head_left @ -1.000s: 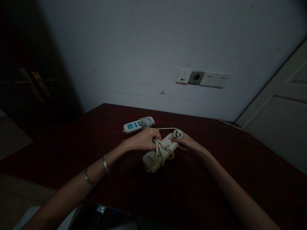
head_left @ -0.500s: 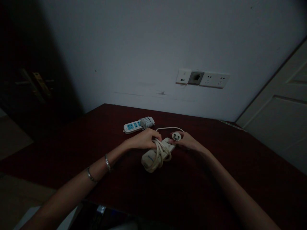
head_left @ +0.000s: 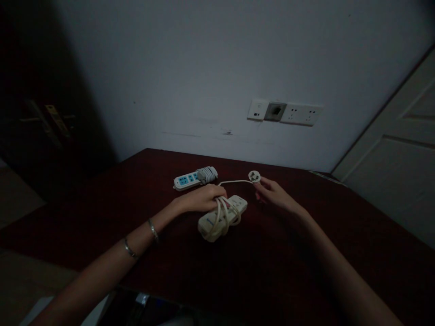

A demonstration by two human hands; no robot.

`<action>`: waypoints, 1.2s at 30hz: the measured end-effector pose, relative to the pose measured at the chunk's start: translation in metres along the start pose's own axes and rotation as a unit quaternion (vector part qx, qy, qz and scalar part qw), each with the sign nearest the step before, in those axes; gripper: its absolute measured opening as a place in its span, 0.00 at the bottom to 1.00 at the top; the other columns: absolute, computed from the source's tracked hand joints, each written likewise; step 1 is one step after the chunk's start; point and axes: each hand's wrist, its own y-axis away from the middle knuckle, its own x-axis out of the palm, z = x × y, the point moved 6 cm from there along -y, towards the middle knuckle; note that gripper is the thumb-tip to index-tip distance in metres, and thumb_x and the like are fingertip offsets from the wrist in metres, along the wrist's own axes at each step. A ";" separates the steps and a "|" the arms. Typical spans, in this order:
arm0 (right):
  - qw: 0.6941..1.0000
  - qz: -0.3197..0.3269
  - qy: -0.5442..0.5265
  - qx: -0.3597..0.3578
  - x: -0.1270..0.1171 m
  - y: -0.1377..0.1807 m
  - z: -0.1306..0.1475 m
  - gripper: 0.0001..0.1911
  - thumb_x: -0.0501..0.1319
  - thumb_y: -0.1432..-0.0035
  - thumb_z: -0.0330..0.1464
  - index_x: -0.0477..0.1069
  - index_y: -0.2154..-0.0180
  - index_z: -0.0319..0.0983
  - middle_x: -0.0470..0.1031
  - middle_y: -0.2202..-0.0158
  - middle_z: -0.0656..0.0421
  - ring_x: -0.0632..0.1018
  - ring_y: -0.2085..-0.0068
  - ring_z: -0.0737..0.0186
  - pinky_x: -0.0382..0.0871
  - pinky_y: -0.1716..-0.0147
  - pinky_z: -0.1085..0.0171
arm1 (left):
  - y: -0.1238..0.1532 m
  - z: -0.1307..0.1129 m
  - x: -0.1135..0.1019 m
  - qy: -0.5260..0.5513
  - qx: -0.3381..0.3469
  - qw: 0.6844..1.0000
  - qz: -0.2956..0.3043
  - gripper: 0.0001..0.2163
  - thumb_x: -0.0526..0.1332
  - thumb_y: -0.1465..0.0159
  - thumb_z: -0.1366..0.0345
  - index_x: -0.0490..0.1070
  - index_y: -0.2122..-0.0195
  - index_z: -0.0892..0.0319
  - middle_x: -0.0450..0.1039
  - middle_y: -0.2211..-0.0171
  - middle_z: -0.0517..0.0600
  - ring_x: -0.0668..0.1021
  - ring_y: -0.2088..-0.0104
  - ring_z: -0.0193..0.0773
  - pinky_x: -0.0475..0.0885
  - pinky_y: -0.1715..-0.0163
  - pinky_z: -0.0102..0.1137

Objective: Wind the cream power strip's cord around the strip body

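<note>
In the middle of the dark red table lies a white power strip (head_left: 208, 224) with its cord (head_left: 224, 218) looped around it. My left hand (head_left: 206, 198) is closed at the strip's far left side, gripping the cord loops; its fingertips are partly hidden. My right hand (head_left: 272, 192) pinches the white plug (head_left: 254, 176) at its lower edge, with the prongs facing me. A free length of cord runs from the plug back to my left hand. Behind my left hand rests a second power strip (head_left: 186, 180) with blue sockets, its grey cord wound around one end.
The table (head_left: 288, 262) meets a pale wall carrying a row of wall sockets (head_left: 301, 114). A white panelled door (head_left: 401, 154) stands at the right. A dark door with a handle (head_left: 56, 118) is at the left.
My right hand has lifted the plug up and away from the strip, to the right. The strip's far end shows more now. My left hand stays at the cord loops.
</note>
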 end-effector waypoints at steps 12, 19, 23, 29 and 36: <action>0.997 -0.055 0.055 0.007 -0.027 0.003 0.013 0.22 0.54 0.47 0.50 0.67 0.65 0.38 0.62 0.79 0.63 0.63 0.79 0.69 0.55 0.81 0.69 | -0.017 0.002 -0.062 -0.016 -0.013 0.943 -0.333 0.08 0.49 0.37 0.64 0.56 0.74 0.57 0.59 0.80 0.43 0.65 0.79 0.29 0.60 0.78 0.26; 0.983 0.085 -0.141 0.086 -0.035 0.040 0.049 0.22 0.59 0.48 0.46 0.65 0.58 0.37 0.47 0.84 0.71 0.48 0.85 0.76 0.42 0.87 0.71 | -0.023 -0.001 -0.080 -0.080 0.011 0.944 -0.321 0.08 0.49 0.38 0.66 0.55 0.74 0.57 0.60 0.79 0.44 0.66 0.78 0.30 0.60 0.76 0.26; 0.981 -0.007 -0.183 0.056 -0.043 0.043 0.078 0.14 0.58 0.48 0.41 0.62 0.65 0.39 0.47 0.81 0.69 0.48 0.83 0.76 0.40 0.87 0.72 | -0.026 -0.008 -0.066 -0.148 0.040 0.960 -0.234 0.06 0.48 0.37 0.67 0.58 0.72 0.59 0.63 0.76 0.47 0.67 0.75 0.31 0.61 0.74 0.27; 0.982 -0.116 -0.134 0.065 -0.030 0.023 0.086 0.10 0.55 0.54 0.32 0.56 0.66 0.41 0.53 0.80 0.66 0.57 0.81 0.73 0.54 0.85 0.72 | -0.030 -0.026 -0.044 -0.248 0.103 0.950 -0.159 0.10 0.48 0.35 0.63 0.61 0.72 0.60 0.66 0.75 0.50 0.68 0.73 0.35 0.63 0.72 0.30; 0.998 0.059 -0.021 0.022 0.006 0.018 0.089 0.12 0.55 0.59 0.28 0.65 0.67 0.39 0.61 0.79 0.63 0.64 0.77 0.69 0.61 0.79 0.68 | -0.034 -0.036 -0.038 -0.265 0.089 0.952 -0.127 0.11 0.48 0.34 0.62 0.64 0.70 0.61 0.66 0.73 0.51 0.68 0.71 0.35 0.62 0.70 0.30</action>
